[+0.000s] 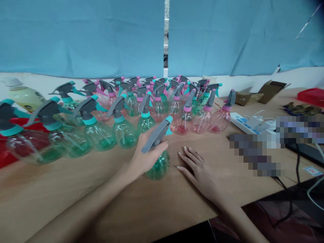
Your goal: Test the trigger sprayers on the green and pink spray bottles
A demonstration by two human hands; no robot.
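Note:
My left hand point(149, 152) is wrapped round the neck of a green spray bottle point(158, 167) with a grey and turquoise trigger head. The bottle is upright, its base at or just above the table; contact is hard to judge. To its right, my right hand point(198, 168) lies flat on the wooden table point(182, 206), fingers stretched out and holding nothing. Beyond my hands stand rows of similar bottles. Green ones, such as a green spray bottle point(100, 136), fill the front left, and pink ones, such as a pink spray bottle point(202, 121), the front right.
A large bottle of pale yellow liquid point(24, 96) stands at the far left, near a red object point(7, 153). On the right are a white power strip point(243, 123), a cardboard box point(272, 91), cables and blurred-out items. A blue cloth point(101, 37) hangs behind.

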